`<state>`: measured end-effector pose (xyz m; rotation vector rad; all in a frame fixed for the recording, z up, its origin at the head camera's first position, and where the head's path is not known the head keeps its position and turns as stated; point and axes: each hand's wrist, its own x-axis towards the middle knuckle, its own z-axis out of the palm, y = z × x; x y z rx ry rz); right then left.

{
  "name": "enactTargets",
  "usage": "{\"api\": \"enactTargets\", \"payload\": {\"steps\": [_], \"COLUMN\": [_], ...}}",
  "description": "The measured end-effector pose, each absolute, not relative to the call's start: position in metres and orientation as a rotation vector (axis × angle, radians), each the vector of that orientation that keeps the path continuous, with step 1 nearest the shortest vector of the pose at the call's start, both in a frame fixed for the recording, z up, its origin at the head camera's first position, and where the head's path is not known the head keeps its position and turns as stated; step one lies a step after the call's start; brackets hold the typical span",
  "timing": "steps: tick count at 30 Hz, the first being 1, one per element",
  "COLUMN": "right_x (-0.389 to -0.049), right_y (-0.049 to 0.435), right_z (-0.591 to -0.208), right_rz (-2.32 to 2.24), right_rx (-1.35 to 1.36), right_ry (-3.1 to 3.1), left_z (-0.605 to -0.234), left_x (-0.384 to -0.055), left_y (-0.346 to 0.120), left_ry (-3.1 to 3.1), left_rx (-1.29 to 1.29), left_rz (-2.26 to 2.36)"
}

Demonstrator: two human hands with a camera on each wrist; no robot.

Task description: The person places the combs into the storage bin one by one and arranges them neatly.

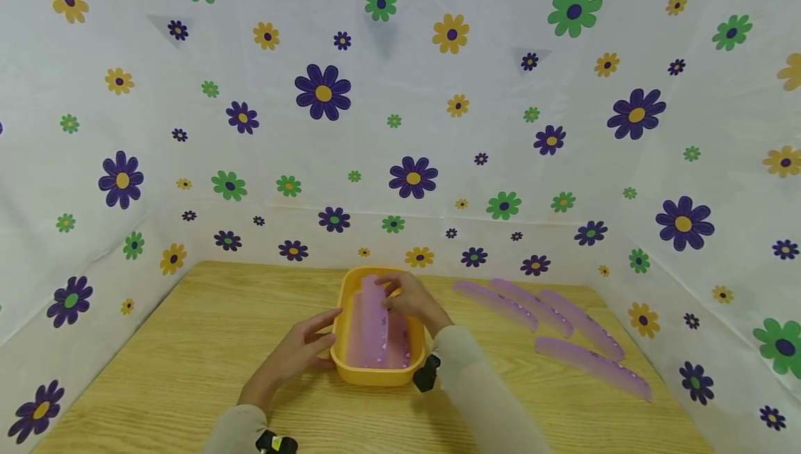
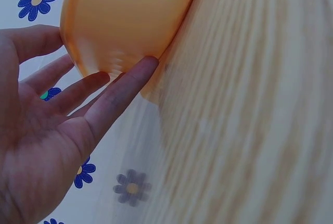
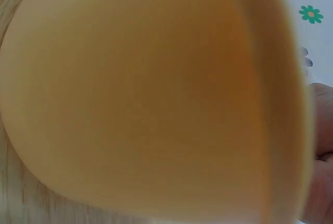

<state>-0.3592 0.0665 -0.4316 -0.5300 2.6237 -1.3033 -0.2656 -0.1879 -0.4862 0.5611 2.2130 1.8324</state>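
Note:
A yellow plastic basket (image 1: 375, 376) stands on the table with purple translucent combs (image 1: 398, 346) lying inside. Over its far right rim reaches my right hand (image 1: 409, 297), pinching one comb (image 1: 374, 318) near its far end; this comb lies lengthwise over the others. My left hand (image 1: 294, 353) is at the basket's left side, fingers extended. In the left wrist view, fingertips of that hand (image 2: 57, 109) touch the basket's outer wall (image 2: 130, 21). The basket wall (image 3: 135, 99) fills most of the right wrist view and hides the held comb; only part of the right-hand fingers (image 3: 323, 125) shows.
Several more purple combs (image 1: 594, 367) lie spread on the wooden table (image 1: 250, 301) to the right of the basket. A white sheet printed with flowers (image 1: 413, 127) encloses the back and both sides of the table.

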Motion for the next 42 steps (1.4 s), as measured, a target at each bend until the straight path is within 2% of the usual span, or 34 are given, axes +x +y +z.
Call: {"api": "enactTargets", "payload": {"steps": [42], "right_x": [-0.355], "right_y": [0.046], "right_z": [-0.453], "right_rz": [-1.154], "right_rx": [-0.464], "right_ry": [2.610], "left_z": [-0.494], "left_x": [-0.269], "left_y": [-0.187], "left_ry": [2.204], "left_rx": [0.512], "left_rz": [1.843]}}
